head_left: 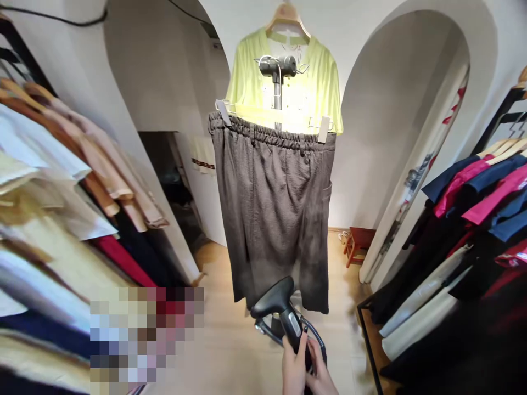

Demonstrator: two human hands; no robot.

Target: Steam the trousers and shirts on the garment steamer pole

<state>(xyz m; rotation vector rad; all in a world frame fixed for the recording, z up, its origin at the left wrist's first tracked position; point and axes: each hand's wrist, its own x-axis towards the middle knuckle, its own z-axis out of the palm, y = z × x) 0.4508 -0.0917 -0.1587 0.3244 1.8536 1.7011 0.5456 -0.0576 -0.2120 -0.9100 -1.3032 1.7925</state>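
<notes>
A pair of brown-grey shorts (274, 214) hangs by a clip hanger from a steamer pole (277, 82), in front of a yellow-green shirt (284, 82) on a wooden hanger. Low in the middle, both my hands grip the handle of a black garment steamer head (278, 304). My left hand (293, 368) wraps the handle from the left. My right hand (319, 370) closes on it from the right, by the ribbed hose (313, 332). The steamer head points up toward the shorts' hem, a little below it.
Clothes racks line both sides: beige, white and red garments (61, 208) at left, navy, pink and white ones (473, 219) at right with a black rack frame (366, 340). A small wooden stool (358, 241) stands by the arch. Light wood floor (230, 340) runs between.
</notes>
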